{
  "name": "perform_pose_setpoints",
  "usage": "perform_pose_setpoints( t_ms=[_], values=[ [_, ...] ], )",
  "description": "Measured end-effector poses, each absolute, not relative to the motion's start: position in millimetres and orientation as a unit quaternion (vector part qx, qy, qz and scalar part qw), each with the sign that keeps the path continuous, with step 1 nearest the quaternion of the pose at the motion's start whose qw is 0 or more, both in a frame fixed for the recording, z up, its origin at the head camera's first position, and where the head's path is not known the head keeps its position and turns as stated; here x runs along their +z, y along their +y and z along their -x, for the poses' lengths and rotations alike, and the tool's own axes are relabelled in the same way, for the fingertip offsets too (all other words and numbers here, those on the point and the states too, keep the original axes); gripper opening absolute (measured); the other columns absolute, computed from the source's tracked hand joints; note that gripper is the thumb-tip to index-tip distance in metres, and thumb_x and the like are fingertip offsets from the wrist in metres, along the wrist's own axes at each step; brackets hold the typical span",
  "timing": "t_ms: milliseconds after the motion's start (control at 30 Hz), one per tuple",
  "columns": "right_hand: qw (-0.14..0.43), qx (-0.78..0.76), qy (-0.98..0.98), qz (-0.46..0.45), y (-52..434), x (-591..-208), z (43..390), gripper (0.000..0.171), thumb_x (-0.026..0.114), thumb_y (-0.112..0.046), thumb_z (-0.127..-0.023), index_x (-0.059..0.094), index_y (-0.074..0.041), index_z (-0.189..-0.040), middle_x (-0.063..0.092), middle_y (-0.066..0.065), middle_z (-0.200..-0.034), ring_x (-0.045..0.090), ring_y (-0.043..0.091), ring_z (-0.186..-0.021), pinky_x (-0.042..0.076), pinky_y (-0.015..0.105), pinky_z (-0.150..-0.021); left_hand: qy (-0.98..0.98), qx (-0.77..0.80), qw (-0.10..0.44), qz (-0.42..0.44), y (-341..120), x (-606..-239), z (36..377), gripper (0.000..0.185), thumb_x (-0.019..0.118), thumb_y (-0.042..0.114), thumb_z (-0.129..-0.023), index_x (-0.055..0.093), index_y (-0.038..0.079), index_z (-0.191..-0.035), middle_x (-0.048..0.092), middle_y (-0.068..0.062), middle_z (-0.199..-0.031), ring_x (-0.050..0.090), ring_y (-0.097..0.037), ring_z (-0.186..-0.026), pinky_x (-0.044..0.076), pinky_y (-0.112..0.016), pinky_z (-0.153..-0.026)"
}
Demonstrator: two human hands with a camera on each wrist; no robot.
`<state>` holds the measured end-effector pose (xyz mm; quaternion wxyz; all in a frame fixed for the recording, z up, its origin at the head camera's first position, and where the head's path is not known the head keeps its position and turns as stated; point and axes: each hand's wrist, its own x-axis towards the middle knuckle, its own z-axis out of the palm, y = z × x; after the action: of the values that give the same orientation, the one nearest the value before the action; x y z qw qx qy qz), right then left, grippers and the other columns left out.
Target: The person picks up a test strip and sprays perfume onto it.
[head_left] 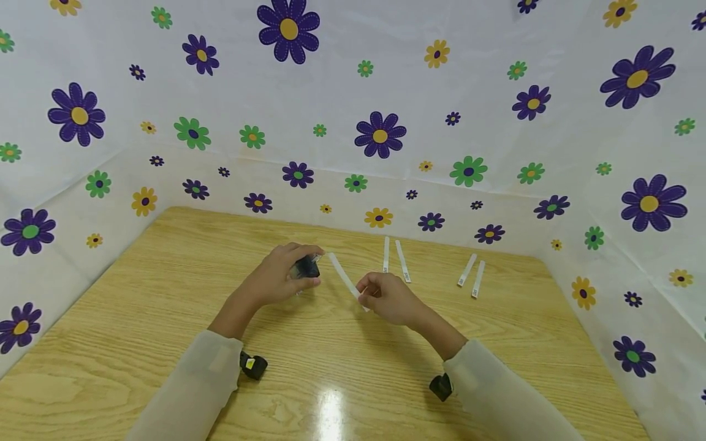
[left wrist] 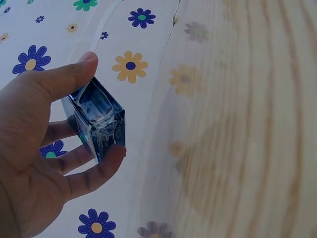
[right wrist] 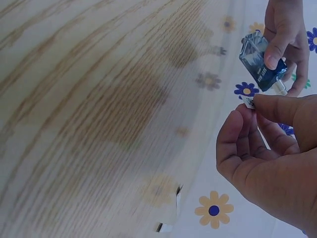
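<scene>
A dark blue glass perfume bottle (head_left: 306,267) is held in my left hand (head_left: 270,274), slightly above the wooden table. Its thick clear base shows in the left wrist view, where thumb and fingers grip the bottle (left wrist: 101,111). In the right wrist view the bottle (right wrist: 257,59) is tilted, and its silver spray nozzle (right wrist: 280,88) is uncapped. My right hand (head_left: 393,299) pinches a narrow white paper test strip (head_left: 344,274) by its lower end, between thumb and fingers. The strip's far end stands close to the top of the bottle.
Two white strips (head_left: 403,261) with small printed labels lie at the back of the table (head_left: 309,343), right of centre. Two more strips (head_left: 467,270) lie farther right. A white flower-patterned sheet (head_left: 331,86) surrounds the back and sides.
</scene>
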<state>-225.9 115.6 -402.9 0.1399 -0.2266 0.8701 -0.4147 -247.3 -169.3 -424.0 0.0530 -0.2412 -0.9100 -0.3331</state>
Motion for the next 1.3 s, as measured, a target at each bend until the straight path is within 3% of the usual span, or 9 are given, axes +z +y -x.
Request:
perform_pose_setpoints(
  t_ms=[467,733,1033,1300],
  values=[
    [0.132,-0.414,0.876,0.208,122.5,-399.7,228.6,0.010,0.063,-0.007,-0.101,0.067,-0.002,-0.110,0.068,0.008,-0.093,0.065,0.023,-0.083,0.052,0.031,-0.070,-0.909,-0.337,0.048,0.240,-174.1,-423.3,247.7,0.056,0.074,0.040,-0.095,0.055,0.031,-0.146,0.055,-0.014,-0.142,0.049,-0.041,-0.131,0.044,-0.065,-0.102],
    [0.132,-0.433,0.869,0.202,128.0,-399.3,236.3,0.012,0.063,-0.006,-0.101,0.066,-0.001,-0.111,0.068,0.012,-0.096,0.065,0.027,-0.082,0.055,0.030,-0.070,-0.899,-0.345,0.059,0.263,-177.6,-422.5,250.5,0.059,0.076,0.037,-0.094,0.056,0.023,-0.147,0.058,-0.015,-0.139,0.052,-0.041,-0.129,0.046,-0.062,-0.101],
    [0.133,-0.456,0.863,0.171,133.6,-398.7,246.6,0.016,0.062,-0.009,-0.103,0.064,-0.001,-0.116,0.069,0.018,-0.103,0.066,0.031,-0.090,0.058,0.040,-0.078,-0.899,-0.346,0.060,0.262,-177.6,-421.4,251.0,0.059,0.077,0.036,-0.093,0.056,0.025,-0.147,0.058,-0.015,-0.140,0.051,-0.041,-0.130,0.046,-0.063,-0.101],
    [0.128,-0.482,0.856,0.139,132.2,-398.3,256.6,0.015,0.061,-0.007,-0.103,0.062,0.001,-0.115,0.068,0.017,-0.100,0.064,0.028,-0.084,0.058,0.043,-0.079,-0.902,-0.339,0.061,0.259,-178.9,-422.5,251.7,0.060,0.077,0.036,-0.093,0.055,0.027,-0.148,0.058,-0.014,-0.140,0.051,-0.040,-0.130,0.045,-0.062,-0.102]
  ],
)
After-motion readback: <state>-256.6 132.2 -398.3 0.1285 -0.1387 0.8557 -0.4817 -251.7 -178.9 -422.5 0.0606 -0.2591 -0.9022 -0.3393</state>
